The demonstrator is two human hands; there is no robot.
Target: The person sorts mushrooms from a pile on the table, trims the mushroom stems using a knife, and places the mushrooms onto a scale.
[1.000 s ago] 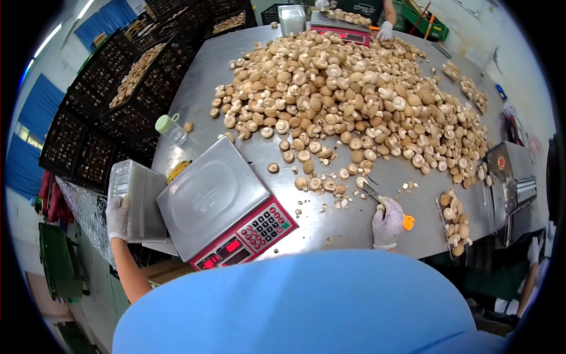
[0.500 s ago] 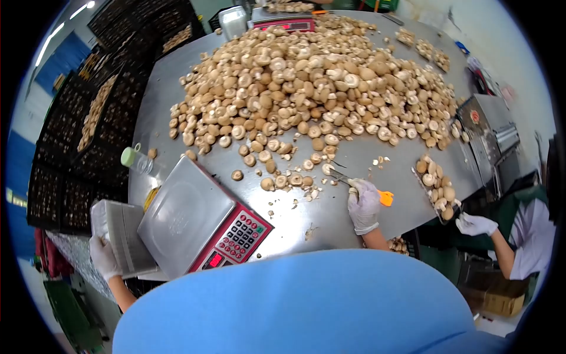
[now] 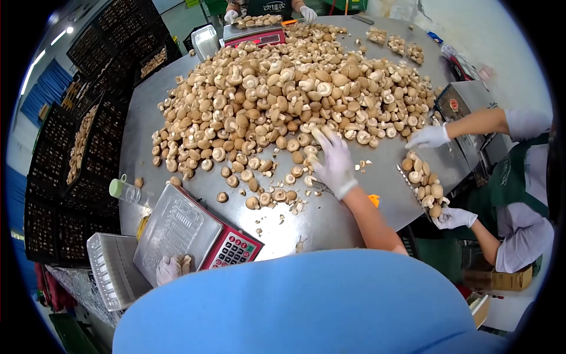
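Note:
My right hand (image 3: 336,165), in a white glove, reaches to the near edge of the mushroom pile (image 3: 265,100) with its fingers spread at the mushrooms. Under its wrist lie scissors, their metal blades (image 3: 318,186) to the left and an orange handle (image 3: 373,200) to the right. My gloved left hand (image 3: 169,270) rests with curled fingers at the near edge of a clear plastic tray (image 3: 184,227) on the red-framed scale (image 3: 231,251). Left of the scale stands a stack of clear trays (image 3: 115,268). Loose mushrooms (image 3: 253,202) and trimmed bits lie between my hands.
A lidded bottle (image 3: 125,192) stands beyond the scale. At right, a co-worker's gloved hands (image 3: 454,218) are at a mushroom-filled tray (image 3: 429,189). Another person stands behind a far scale (image 3: 253,36). Black crates (image 3: 50,194) of mushrooms line the left.
My left hand moved from the tray stack onto the scale, where a clear tray now lies. My right hand left the scissors and reached forward to the pile. A person's hands appeared at the far scale.

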